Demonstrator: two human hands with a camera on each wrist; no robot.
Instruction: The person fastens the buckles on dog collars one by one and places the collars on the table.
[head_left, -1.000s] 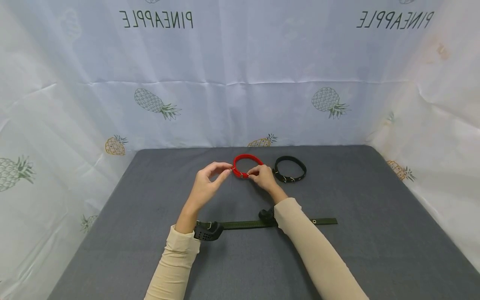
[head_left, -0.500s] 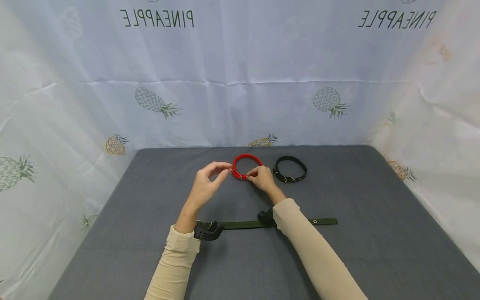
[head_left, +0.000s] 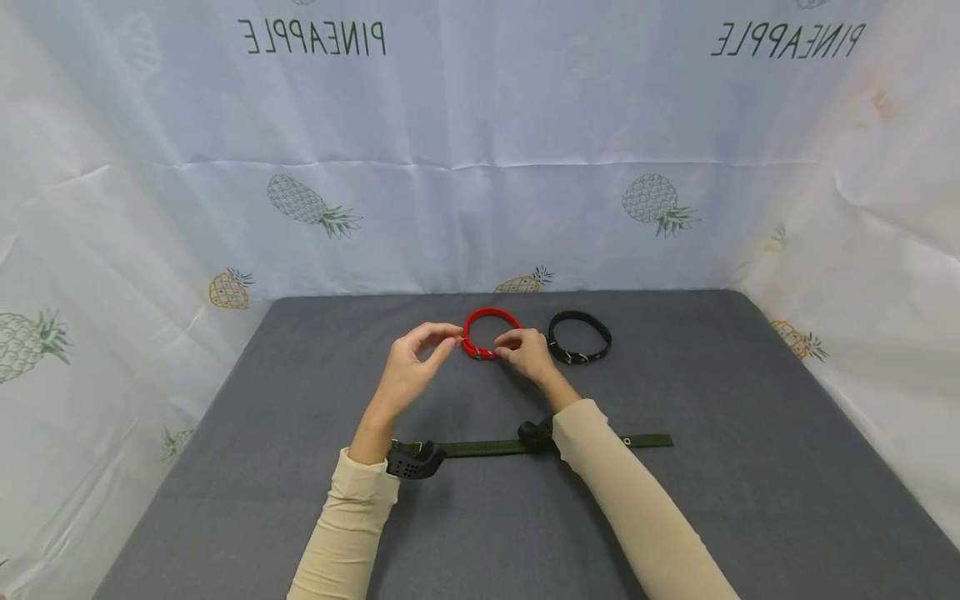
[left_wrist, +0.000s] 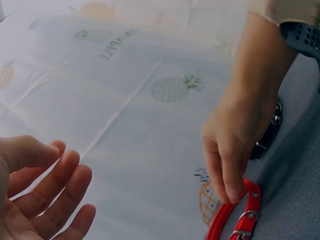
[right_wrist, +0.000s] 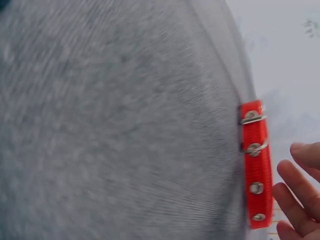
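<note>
A red buckled collar (head_left: 467,340) lies closed in a ring at the table's far side. My left hand (head_left: 411,367) is just left of it, fingers loosely bent and thumb apart. In the left wrist view the left hand (left_wrist: 47,200) holds nothing. My right hand (head_left: 527,354) hovers over the red collar's front right side. Seen from the right wrist, its fingers (right_wrist: 292,192) are relaxed beside the collar (right_wrist: 257,170), which shows a metal buckle, a ring and studs. Whether a fingertip touches it, I cannot tell.
A black collar (head_left: 581,359), also buckled in a ring, lies right of the red one. Nearer, an olive-green strap (head_left: 483,449) with eyelets is stretched straight across the grey table (head_left: 300,500), partly hidden by the right forearm. White pineapple-print cloth (head_left: 480,225) hangs behind.
The red collar has shifted slightly left and its buckle has turned with it. My right fingers, earlier at the collar's front strap, have loosened and drawn back a little. My left hand has hardly moved.
</note>
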